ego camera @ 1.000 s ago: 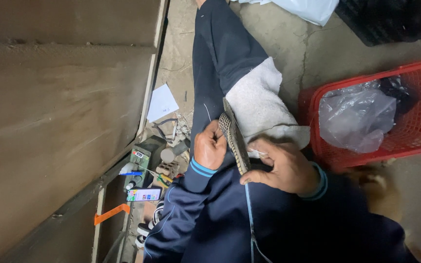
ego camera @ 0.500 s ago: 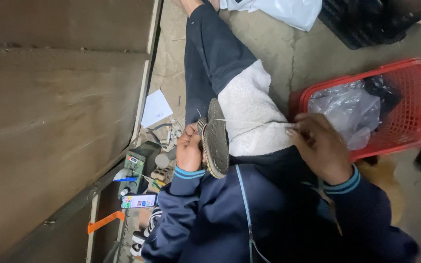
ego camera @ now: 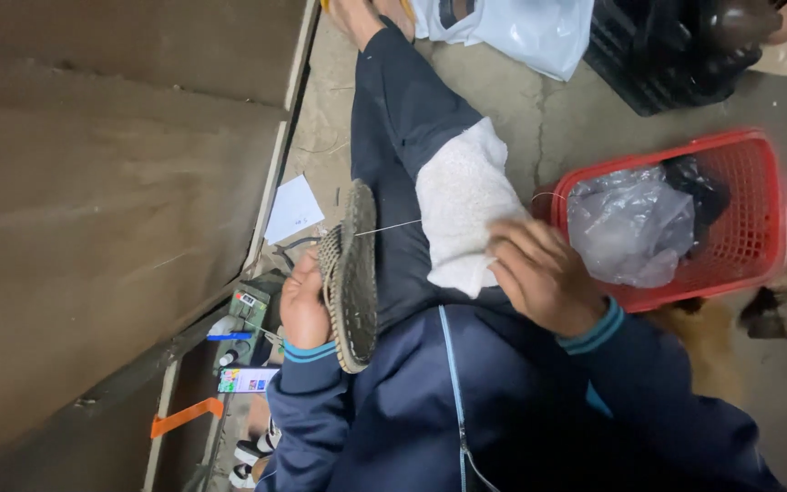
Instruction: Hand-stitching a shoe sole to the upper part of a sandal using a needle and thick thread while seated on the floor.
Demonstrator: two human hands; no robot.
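my left hand (ego camera: 304,310) grips the shoe sole (ego camera: 350,273) upright over my lap, fingers closed round its edge. my right hand (ego camera: 544,273) pinches the thread (ego camera: 389,227) pulled taut away from it; i judge the stitching partway done. the red basket (ego camera: 767,214) holds a crumpled plastic bag (ego camera: 628,223).

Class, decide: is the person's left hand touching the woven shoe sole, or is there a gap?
Touching. The head view shows the left hand gripping the woven shoe sole along its edge, fingers wrapped behind it, no gap.
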